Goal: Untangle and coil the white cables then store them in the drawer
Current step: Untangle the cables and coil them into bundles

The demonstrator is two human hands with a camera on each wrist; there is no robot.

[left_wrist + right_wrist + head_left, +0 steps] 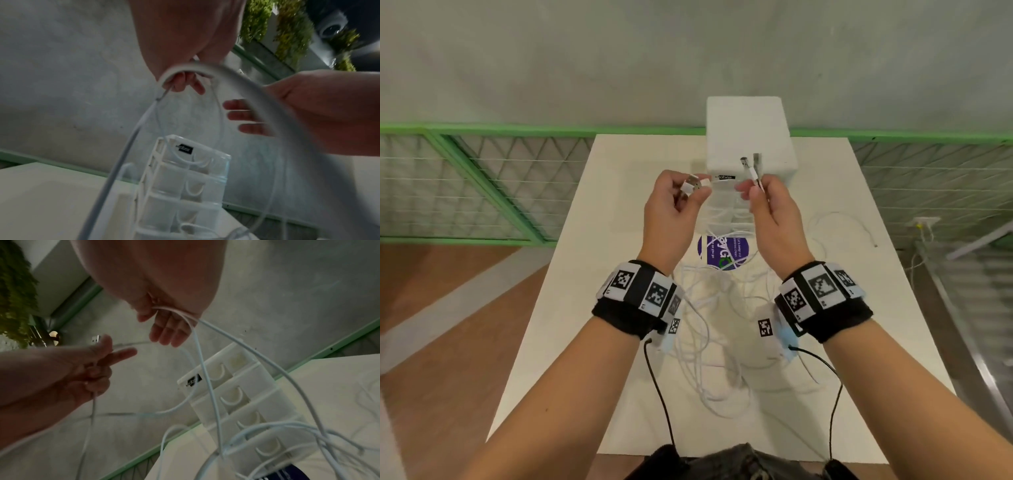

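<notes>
Hands (pixel 671 202) (pixel 770 212) pinch cable ends (pixel 751 168) — tangle (pixel 715 329) below.

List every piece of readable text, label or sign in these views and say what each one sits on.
Black label on the white drawer unit: a short white brand word, too blurred to read.
Purple round sticker on the table: large letters half hidden by white cables; small print unreadable.
Wristband markers: black-and-white code squares, no words.
</notes>
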